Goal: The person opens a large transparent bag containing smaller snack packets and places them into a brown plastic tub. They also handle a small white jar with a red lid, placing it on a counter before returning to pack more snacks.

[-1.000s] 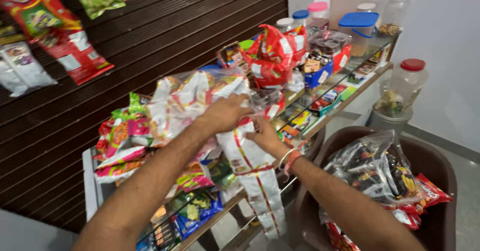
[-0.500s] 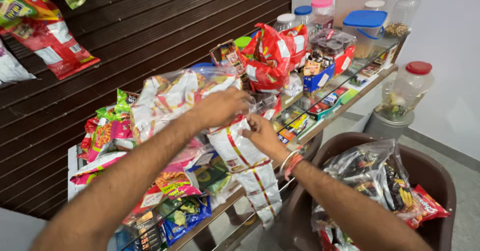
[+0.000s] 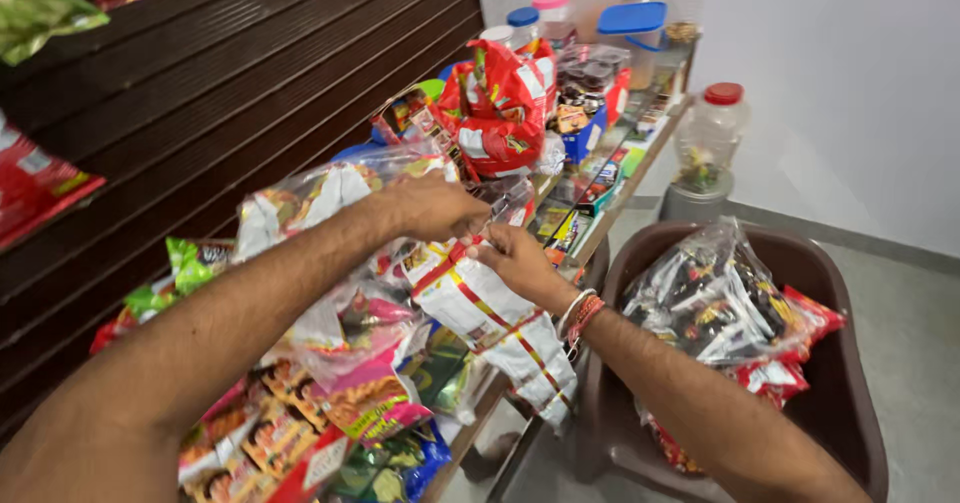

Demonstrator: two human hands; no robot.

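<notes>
While the left hand [image 3: 435, 208] grips a clear bag [image 3: 310, 198], right hand [image 3: 515, 258] fingers pinch the sachet strip [image 3: 500, 328] just beside it.

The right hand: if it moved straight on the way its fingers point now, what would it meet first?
Probably the left hand: the right hand points up-left across the strip of white sachets towards it, and they almost touch. Depth is unclear.

Single view, head-worn camera. Looks down and forward, toward 1 o'clock, along a snack-laden counter [image 3: 640, 163]. Close range: both forearms enter from the bottom edge, at 7 and 5 o'clock. Dark slatted wall [image 3: 250, 73] at 10 o'clock, brown tub [image 3: 850, 383] at 4 o'clock.
</notes>
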